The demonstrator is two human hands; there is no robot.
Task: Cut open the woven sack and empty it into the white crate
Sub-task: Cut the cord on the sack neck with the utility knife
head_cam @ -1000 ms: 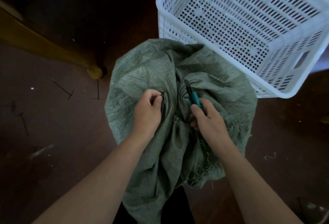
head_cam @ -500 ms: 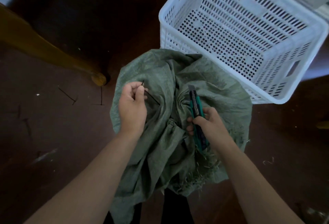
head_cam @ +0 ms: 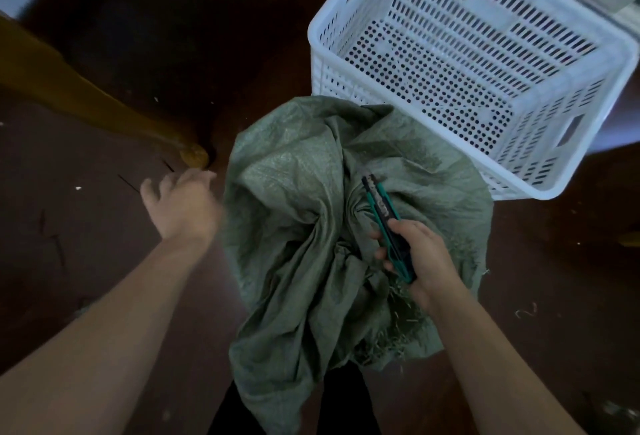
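A crumpled green woven sack (head_cam: pixel 298 213) stands on the dark floor between my arms, its top bunched at the middle and its near edge frayed. My right hand (head_cam: pixel 420 258) rests on the sack and grips a teal utility knife (head_cam: pixel 382 208), blade end pointing away toward the crate. My left hand (head_cam: pixel 181 204) is off the sack to its left, blurred, fingers spread over the floor with nothing seen in it. The white perforated crate (head_cam: pixel 568 144) sits just beyond the sack at upper right, with nothing inside.
A yellowish wooden furniture leg (head_cam: pixel 104 112) slants in from the left and ends in a rounded foot close to my left hand. Thin dark strips and pale scraps lie on the brown floor (head_cam: pixel 86 261). A pale wall or panel is behind the crate.
My left hand pulled a thin dark tie off the sack's neck and swung left off the sack, now open. My right hand drew the knife back slightly toward me.
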